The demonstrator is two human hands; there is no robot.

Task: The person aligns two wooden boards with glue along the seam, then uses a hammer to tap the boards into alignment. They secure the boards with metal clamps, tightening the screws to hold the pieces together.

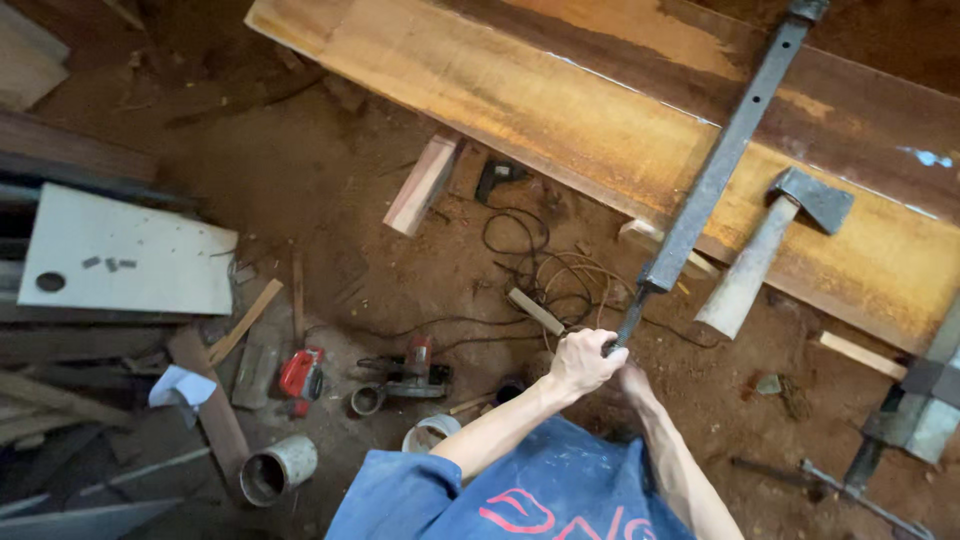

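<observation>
My left hand (583, 361) is closed around the thin dark handle at the near end of a long grey metal bar clamp (715, 175). The bar runs up and to the right across a wide orange-brown wooden plank (540, 100). My right hand (634, 381) sits just behind and below the left one at the same handle, partly hidden by it. An axe (775, 245) with a pale wooden handle and grey head lies on the plank to the right of the bar. Blue sleeves and the front of my shirt fill the bottom of the view.
The dirt floor holds a red power tool (301, 373), a small saw-like tool (408, 376), tangled cables (540, 275), a short wood block (422, 185), a white board (130, 262), a metal pipe section (275, 468) and stacked boards at the left. Metal pieces (915, 415) stand at the right.
</observation>
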